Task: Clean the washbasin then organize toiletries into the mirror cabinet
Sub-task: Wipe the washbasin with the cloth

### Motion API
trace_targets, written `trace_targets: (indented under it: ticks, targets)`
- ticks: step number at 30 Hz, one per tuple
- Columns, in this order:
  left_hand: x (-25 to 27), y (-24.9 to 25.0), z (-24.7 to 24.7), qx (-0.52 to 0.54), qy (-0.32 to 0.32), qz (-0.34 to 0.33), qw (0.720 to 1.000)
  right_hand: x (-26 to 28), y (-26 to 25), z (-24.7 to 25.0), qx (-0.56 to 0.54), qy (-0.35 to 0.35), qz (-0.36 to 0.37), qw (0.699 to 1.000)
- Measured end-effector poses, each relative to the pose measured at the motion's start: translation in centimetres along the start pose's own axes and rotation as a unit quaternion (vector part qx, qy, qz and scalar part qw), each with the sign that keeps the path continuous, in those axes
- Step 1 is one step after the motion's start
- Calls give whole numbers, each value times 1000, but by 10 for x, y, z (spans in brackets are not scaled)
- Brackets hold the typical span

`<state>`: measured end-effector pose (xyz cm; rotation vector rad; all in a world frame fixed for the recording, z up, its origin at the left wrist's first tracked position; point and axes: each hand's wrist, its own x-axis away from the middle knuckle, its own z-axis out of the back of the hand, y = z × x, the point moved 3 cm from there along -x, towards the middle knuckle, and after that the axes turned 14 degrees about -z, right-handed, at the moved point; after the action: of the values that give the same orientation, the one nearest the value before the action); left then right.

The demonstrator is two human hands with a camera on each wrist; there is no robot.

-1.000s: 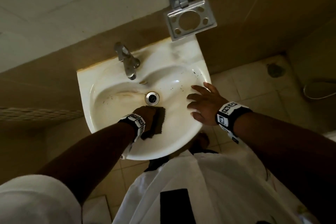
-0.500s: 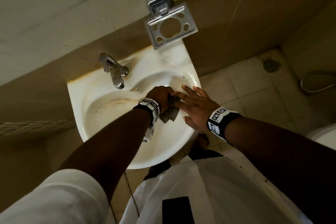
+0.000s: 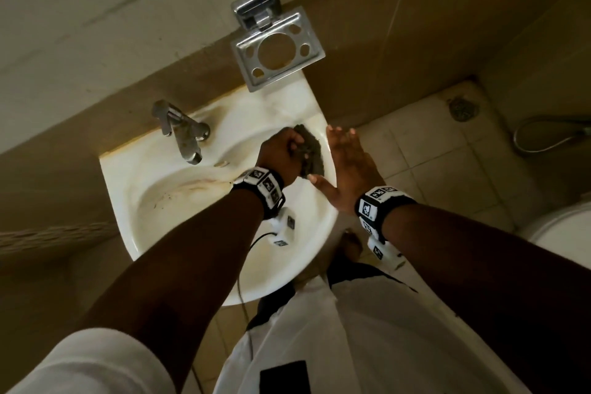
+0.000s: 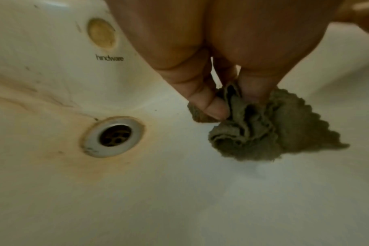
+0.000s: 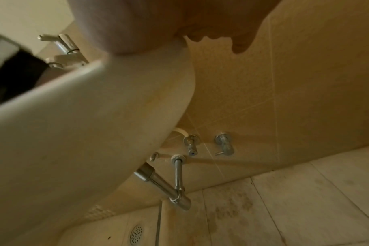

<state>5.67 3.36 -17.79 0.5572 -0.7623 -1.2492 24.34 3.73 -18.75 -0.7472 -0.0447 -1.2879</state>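
A white washbasin (image 3: pixel 166 201) hangs on the wall, with brown stains around its drain (image 4: pixel 113 136). My left hand (image 3: pixel 281 153) grips a dark crumpled cloth (image 3: pixel 311 150) and presses it on the basin's inner right wall; the cloth (image 4: pixel 263 129) shows bunched between thumb and fingers in the left wrist view. My right hand (image 3: pixel 347 166) lies flat with straight fingers on the basin's right rim, just beside the cloth. From the right wrist view the basin's underside (image 5: pixel 84 133) fills the left half.
A chrome tap (image 3: pixel 182 131) stands at the basin's back left. An empty metal toothbrush holder (image 3: pixel 276 54) juts from the wall above. Under the basin run chrome pipes (image 5: pixel 164 184) and wall valves (image 5: pixel 223 143). A toilet edge (image 3: pixel 563 227) and hose (image 3: pixel 543 134) sit at right.
My left hand has carried the cloth from the basin's front, past the drain, up to the right inner wall. My right hand slid outward onto the right rim.
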Motion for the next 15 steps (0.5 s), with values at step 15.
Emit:
trace_targets:
  ticks: [15]
  targets:
    - [-20, 25, 15, -94, -73, -188, 975, 4, -1, 5, -30, -6, 5, 1000]
